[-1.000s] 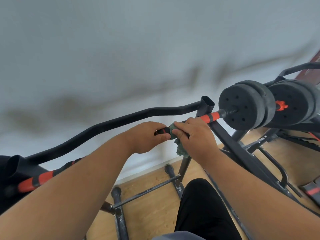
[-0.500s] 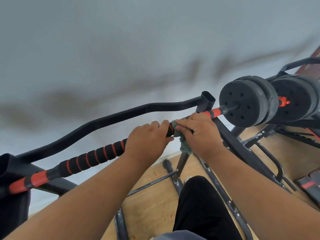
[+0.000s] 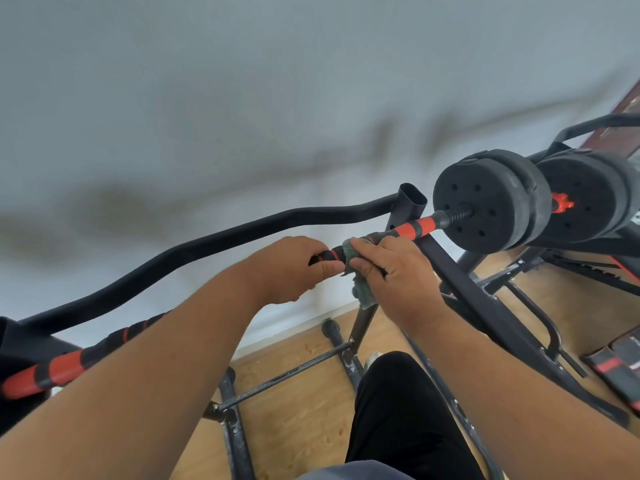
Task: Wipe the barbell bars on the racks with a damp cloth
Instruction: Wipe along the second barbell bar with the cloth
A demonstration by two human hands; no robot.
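Barbell bar [image 3: 415, 227], black with red bands, runs from 8 o'clock to 2 o'clock across the frame, resting on a black rack [image 3: 410, 199] whose open-topped upright stands just behind it at 1 o'clock. Weight plates [image 3: 491, 206], black, are threaded on the bar's right end at 2 o'clock, just beyond the last red band; a short stretch of bare threaded bar lies between band and plate. A curved black rail [image 3: 214, 244] runs behind the bar, apart from it. Left hand [image 3: 291, 268], centre: grip clenched round the bar, thumb under, fingers over. Right hand [image 3: 394, 271], just beside it at 3 o'clock: grip grasping a green-grey cloth [image 3: 360, 285] wrapped against the bar, a loose tail hanging below. The two hands nearly touch; a short banded section shows between them. Wooden floor [image 3: 304, 424] and rack feet lie below at 6 o'clock.
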